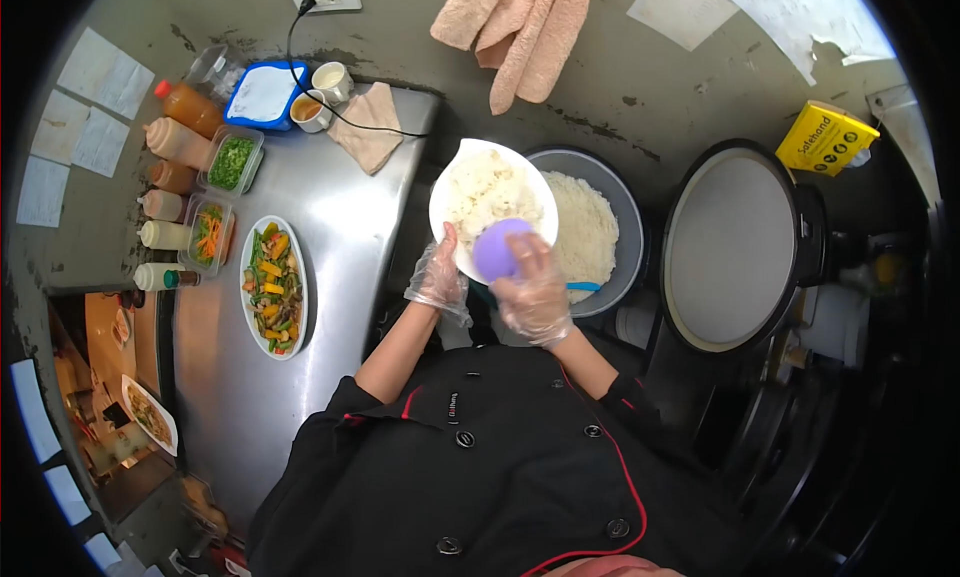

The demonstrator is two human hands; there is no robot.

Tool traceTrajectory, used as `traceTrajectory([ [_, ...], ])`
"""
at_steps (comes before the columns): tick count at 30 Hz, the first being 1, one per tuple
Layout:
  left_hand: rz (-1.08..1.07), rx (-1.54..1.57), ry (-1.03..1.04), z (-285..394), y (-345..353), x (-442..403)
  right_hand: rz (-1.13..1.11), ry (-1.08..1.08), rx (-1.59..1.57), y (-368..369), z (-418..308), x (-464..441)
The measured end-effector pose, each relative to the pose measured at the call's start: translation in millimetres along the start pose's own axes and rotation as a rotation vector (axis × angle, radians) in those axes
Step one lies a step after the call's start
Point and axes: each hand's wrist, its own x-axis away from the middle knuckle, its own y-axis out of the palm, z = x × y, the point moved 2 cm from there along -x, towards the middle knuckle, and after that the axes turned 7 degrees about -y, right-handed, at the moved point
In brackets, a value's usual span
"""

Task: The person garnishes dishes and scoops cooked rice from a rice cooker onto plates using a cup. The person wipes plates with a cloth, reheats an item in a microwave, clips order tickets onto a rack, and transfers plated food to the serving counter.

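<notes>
A white bowl point(548, 195) with rice in it is tilted in my left hand point(438, 273), which wears a clear plastic glove and grips the lower left rim. My right hand point(536, 291), also gloved, has its fingers round a purple round object point(497, 251) over the lower right part of the bowl. Behind and to the right of the bowl stands a large grey pot point(628, 212) holding white rice point(583, 227). A blue strip point(583, 287) shows at the pot's near edge, close to my right hand.
An oval plate of vegetables point(273, 289) lies on the steel counter point(345, 237) at left, beside sauce bottles point(180, 142), tubs of chopped greens point(233, 164) and shredded carrot point(209, 235), and cups point(309, 113). A round lid point(730, 247) stands open at right. Towels point(520, 32) hang above.
</notes>
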Motion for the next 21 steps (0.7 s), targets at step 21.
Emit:
traceTrajectory([
  [21, 0.323, 0.069, 0.303, 40.9, -45.7, 120.4, -0.269, 0.705, 0.043, 226.2, 213.9, 133.8],
])
